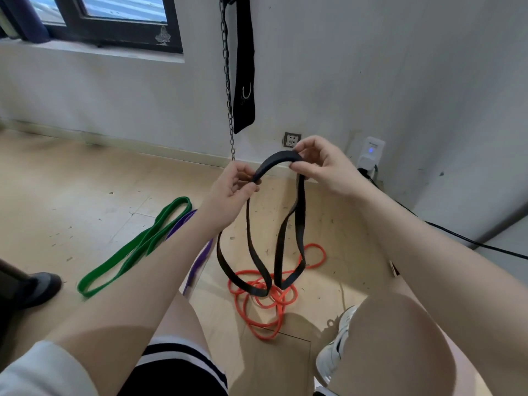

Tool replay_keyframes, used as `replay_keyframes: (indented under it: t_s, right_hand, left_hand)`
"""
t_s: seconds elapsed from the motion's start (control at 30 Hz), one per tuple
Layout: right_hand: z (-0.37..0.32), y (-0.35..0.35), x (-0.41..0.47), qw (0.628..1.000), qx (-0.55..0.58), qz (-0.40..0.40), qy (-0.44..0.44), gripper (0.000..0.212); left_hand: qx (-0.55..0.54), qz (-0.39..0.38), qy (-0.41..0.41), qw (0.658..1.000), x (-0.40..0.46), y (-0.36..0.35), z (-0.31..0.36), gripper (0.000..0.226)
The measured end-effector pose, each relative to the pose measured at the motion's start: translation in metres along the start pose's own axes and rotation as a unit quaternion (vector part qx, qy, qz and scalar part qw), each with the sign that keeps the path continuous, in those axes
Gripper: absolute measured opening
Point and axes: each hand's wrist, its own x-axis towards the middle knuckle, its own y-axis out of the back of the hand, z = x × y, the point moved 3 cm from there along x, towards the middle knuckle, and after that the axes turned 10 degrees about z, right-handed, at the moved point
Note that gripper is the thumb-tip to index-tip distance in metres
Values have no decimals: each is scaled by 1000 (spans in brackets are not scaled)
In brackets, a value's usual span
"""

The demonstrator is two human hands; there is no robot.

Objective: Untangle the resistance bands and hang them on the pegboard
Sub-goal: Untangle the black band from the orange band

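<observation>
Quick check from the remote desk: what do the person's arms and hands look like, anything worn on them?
Both forearms are bare. The left hand and the right hand wear no gloves, rings or watch that I can see. A light grey-white short sleeve shows at the left upper arm; the right arm's sleeve is out of view.

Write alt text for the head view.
Both hands, left hand and right hand, pinch a black band whose loops hang over an orange band on the floor; green band and purple band lie left.
</observation>
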Motion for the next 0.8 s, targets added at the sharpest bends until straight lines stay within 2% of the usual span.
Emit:
replay_keyframes:
  t_s: [0.33,0.5,0.67,0.8]
  right_hand:
    - [-16,-28,2,992,123,23,7,19]
    - [-14,-39,-2,981,174,82,-14,19]
    - [-7,-44,-4,973,197,117,-28,24]
    - [1,-50,-6,955,253,140,-62,24]
  left_hand:
    - [17,8,-19,1000,-4,-23,0,23]
    - [25,31,-12,999,-5,-23,-6,27]
    - [-46,38,18,998,-8,-23,-4,21]
    - [-68,25,12,997,-13,-26,-3,30]
